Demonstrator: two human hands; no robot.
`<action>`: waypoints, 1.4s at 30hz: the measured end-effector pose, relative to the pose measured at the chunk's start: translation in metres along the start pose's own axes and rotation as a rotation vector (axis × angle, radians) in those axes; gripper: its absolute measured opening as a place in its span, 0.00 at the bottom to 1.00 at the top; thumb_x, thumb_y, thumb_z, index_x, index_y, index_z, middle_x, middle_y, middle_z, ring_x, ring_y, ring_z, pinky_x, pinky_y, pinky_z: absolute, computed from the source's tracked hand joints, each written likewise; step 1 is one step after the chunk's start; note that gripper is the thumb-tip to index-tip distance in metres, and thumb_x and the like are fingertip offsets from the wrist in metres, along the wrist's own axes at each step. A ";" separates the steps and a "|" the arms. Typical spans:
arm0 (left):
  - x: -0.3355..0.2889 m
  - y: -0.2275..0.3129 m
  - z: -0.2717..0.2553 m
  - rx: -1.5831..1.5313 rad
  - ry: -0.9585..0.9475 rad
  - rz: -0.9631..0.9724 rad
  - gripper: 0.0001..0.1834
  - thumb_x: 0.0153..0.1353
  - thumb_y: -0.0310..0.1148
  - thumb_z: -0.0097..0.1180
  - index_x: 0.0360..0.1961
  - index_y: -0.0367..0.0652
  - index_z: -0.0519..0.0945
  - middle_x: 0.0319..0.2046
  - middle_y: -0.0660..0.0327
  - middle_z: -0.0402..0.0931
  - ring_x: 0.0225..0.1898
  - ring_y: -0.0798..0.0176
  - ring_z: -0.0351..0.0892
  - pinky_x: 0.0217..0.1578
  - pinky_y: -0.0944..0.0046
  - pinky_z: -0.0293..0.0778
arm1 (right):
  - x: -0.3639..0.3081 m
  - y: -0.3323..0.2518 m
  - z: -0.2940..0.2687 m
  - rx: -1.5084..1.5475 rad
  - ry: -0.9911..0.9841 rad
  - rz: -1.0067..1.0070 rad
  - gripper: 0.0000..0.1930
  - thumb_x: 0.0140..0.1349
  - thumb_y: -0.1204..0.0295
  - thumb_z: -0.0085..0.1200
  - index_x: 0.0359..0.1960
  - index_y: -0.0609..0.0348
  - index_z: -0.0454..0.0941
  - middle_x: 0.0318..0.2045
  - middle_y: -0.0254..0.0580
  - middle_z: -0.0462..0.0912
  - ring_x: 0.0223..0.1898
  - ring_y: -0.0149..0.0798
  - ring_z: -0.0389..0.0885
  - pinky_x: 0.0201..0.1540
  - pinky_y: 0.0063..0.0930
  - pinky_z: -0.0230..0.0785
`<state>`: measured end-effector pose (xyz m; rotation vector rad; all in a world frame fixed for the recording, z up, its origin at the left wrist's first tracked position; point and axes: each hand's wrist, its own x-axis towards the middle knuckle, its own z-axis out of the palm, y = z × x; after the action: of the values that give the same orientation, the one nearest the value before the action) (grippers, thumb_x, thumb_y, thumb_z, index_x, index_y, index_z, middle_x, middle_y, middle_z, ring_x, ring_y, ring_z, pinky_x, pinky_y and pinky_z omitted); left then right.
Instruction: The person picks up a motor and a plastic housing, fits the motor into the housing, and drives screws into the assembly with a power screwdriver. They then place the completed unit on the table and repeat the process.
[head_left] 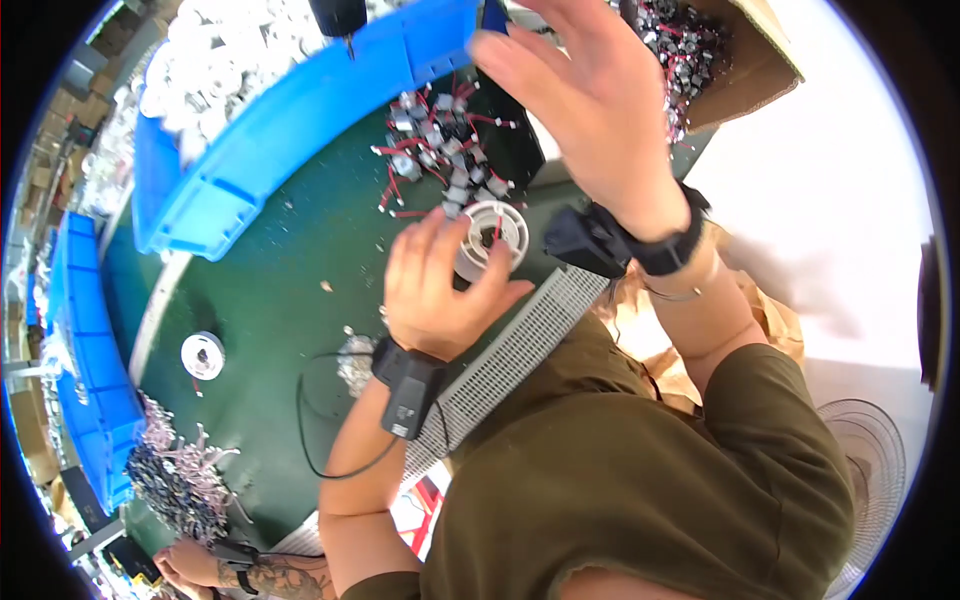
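The green work table (300, 290) is the largest item and carries the work area. Along its far side stands a blue bin (310, 120) holding white round parts. To the far right stands an open cardboard box (750, 60) containing many small parts with red wires. Between the bin and the person lies a loose heap of small grey motors (445, 145), with red leads pointing in several directions.

The right hand (610, 110) is raised, thumb and fingers spread, with nothing visible in its grasp; some fingertips fall outside the view. The left hand (430, 285) is low over the table, thumb and forefinger curved around opposite sides of a white round housing (507, 236), apparently pinching it.

Governing relation: the housing lies at the left hand's thumb side, ahead and to the right of its palm, and directly on the near side of the motor heap. The left hand is the nearer, being in contact; the right is well apart, beyond the housing and to its right. The housing is round, so no long axis is noted; its open face is turned upward. Inside it, a short red wire (498, 228) is visible; its attachment cannot be determined.
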<state>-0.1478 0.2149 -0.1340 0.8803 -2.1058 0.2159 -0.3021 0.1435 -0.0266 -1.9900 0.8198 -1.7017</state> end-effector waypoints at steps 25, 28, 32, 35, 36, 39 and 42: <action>-0.018 -0.004 0.020 -0.200 -0.062 -0.155 0.25 0.39 0.28 0.71 0.43 0.42 0.79 0.48 0.46 0.68 0.45 0.45 0.73 0.41 0.56 0.73 | 0.002 0.021 -0.090 0.490 0.199 0.163 0.19 0.52 0.81 0.57 0.46 0.67 0.67 0.24 0.36 0.74 0.19 0.30 0.74 0.23 0.21 0.67; -0.020 -0.002 0.021 -0.181 -0.069 -0.157 0.25 0.39 0.27 0.70 0.43 0.42 0.79 0.50 0.46 0.67 0.46 0.46 0.72 0.42 0.56 0.72 | -0.003 0.031 -0.097 0.495 0.255 0.203 0.20 0.51 0.82 0.57 0.46 0.67 0.67 0.23 0.35 0.74 0.19 0.30 0.74 0.24 0.22 0.67; -0.023 -0.001 0.022 -0.193 -0.062 -0.166 0.25 0.40 0.27 0.69 0.44 0.41 0.78 0.50 0.45 0.66 0.47 0.46 0.72 0.42 0.56 0.72 | -0.006 0.033 -0.100 0.439 0.224 0.207 0.20 0.51 0.81 0.58 0.46 0.66 0.67 0.23 0.36 0.75 0.20 0.29 0.74 0.24 0.22 0.67; -0.022 -0.001 0.022 -0.200 -0.062 -0.175 0.25 0.40 0.27 0.69 0.44 0.41 0.79 0.50 0.45 0.66 0.47 0.46 0.72 0.42 0.56 0.72 | -0.005 0.025 -0.099 0.405 0.204 0.162 0.20 0.50 0.81 0.58 0.46 0.66 0.67 0.22 0.36 0.75 0.20 0.29 0.74 0.25 0.22 0.67; -0.022 -0.001 0.022 -0.193 -0.060 -0.171 0.24 0.40 0.27 0.69 0.44 0.41 0.79 0.50 0.45 0.65 0.47 0.46 0.72 0.42 0.56 0.72 | -0.005 0.023 -0.099 0.386 0.196 0.138 0.20 0.50 0.81 0.58 0.46 0.66 0.67 0.22 0.35 0.75 0.20 0.29 0.74 0.25 0.22 0.67; -0.021 -0.001 0.022 -0.204 -0.042 -0.158 0.25 0.39 0.27 0.69 0.43 0.41 0.79 0.50 0.45 0.66 0.46 0.46 0.73 0.42 0.57 0.72 | -0.007 0.020 -0.100 0.358 0.153 0.115 0.21 0.49 0.82 0.58 0.46 0.67 0.67 0.21 0.36 0.75 0.20 0.29 0.74 0.25 0.22 0.67; -0.020 -0.002 0.022 -0.209 -0.038 -0.166 0.25 0.39 0.26 0.70 0.43 0.41 0.79 0.49 0.45 0.67 0.45 0.46 0.73 0.41 0.57 0.73 | -0.018 0.015 -0.098 0.359 0.157 0.241 0.21 0.50 0.81 0.55 0.48 0.68 0.65 0.21 0.38 0.75 0.20 0.32 0.74 0.25 0.23 0.67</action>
<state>-0.1515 0.2141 -0.1639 0.9329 -2.0337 -0.1072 -0.4028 0.1512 -0.0318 -1.4761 0.7116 -1.7346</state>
